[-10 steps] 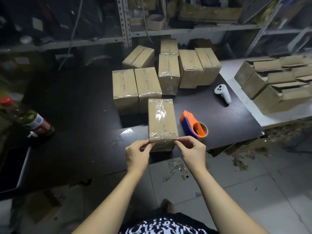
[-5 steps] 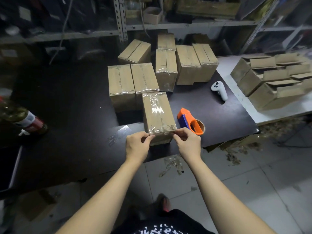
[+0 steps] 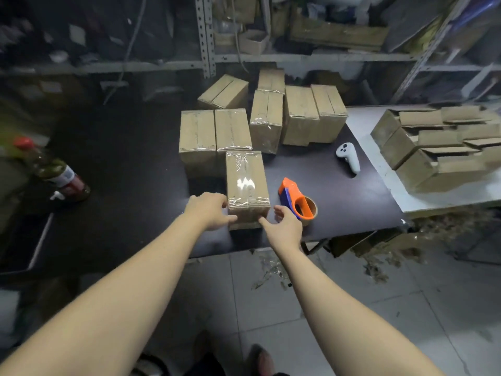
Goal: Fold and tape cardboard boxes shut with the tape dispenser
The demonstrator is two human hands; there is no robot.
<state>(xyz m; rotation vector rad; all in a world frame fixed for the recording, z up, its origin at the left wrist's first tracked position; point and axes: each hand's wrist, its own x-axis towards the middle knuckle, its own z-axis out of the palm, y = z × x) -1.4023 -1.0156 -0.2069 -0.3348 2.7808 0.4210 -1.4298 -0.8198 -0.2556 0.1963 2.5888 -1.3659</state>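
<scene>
My hands have let go of the tape (image 3: 245, 183) at the near top edge of the box (image 3: 257, 180), which both were pinching down half a second ago. Now the left hand (image 3: 210, 211) sits at the near left corner, fingers loose and thumb against the front face. The right hand (image 3: 288, 226) has dropped to the near right corner, forefinger stretched to the cardboard and the rest lightly curled; neither holds anything. The box stands on the dark table (image 3: 135, 172) just in front of the finished boxes (image 3: 215, 131), with the tape dispenser (image 3: 296, 200) lying just beside it, untouched. I judge this one sealed, so next it joins the others and I fetch one of the open boxes (image 3: 433, 147)
</scene>
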